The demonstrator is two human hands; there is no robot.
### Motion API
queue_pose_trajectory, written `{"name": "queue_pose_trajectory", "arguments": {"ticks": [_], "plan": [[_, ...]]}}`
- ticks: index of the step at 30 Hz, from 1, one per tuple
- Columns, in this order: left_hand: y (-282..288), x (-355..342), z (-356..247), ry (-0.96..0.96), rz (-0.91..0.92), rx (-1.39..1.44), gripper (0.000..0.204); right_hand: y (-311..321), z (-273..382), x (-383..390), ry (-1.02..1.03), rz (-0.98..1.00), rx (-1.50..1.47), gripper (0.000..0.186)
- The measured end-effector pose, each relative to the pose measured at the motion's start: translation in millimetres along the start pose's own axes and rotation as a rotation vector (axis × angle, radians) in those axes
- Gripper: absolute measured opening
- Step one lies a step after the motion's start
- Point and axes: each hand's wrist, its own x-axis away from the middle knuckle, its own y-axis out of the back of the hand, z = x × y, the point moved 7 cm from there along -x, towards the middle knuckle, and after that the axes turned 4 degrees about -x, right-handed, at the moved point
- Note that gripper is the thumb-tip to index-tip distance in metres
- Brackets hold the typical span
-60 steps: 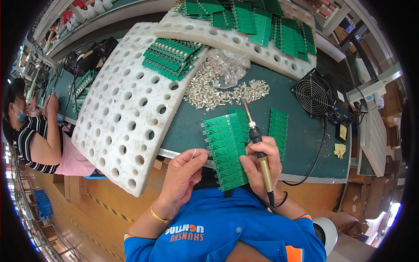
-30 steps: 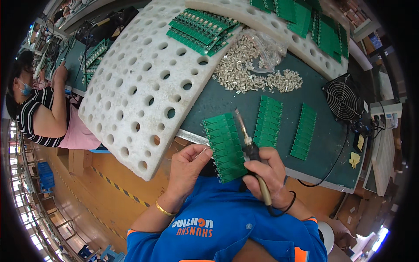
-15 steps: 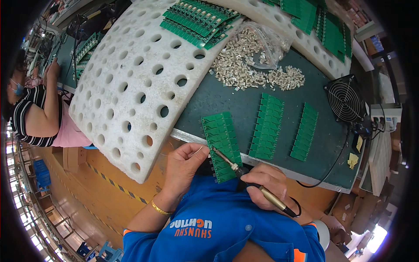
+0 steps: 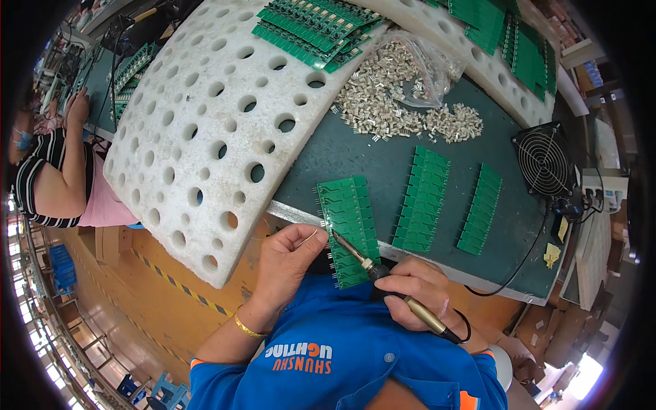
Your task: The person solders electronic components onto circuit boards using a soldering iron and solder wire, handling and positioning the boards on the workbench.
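White foam sheet [image 4: 174,147]: its long right edge blocks room on the left.
Left hand [image 4: 290,256]: grip pinched closed on a thin wire [image 4: 314,233].
Green board [image 4: 354,215]: between the hands, across the surface's [image 4: 342,154] near edge; I can't tell what holds it up.
Soldering iron [image 4: 372,266]: a second ago, its tip was up by the board's right side; now it's near the left edge, so melting work seems under way.
Right hand [image 4: 417,290]: grip curled closed around the iron.
Open room: a bare strip before two flat boards [image 4: 421,198].
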Motion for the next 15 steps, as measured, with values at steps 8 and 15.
{"name": "queue_pose_trajectory", "arguments": {"ticks": [8, 15], "plan": [[-2.4, -1.1, -0.9, -0.052, -0.034, -0.01, 0.018, 1.4, -1.3, -2.7, -0.007, 0.01, -0.008, 0.039], [-2.0, -1.5, -1.7, -0.051, -0.023, -0.023, 0.016, 1.5, -2.6, -3.3, 0.004, 0.016, -0.006, 0.038]]}}
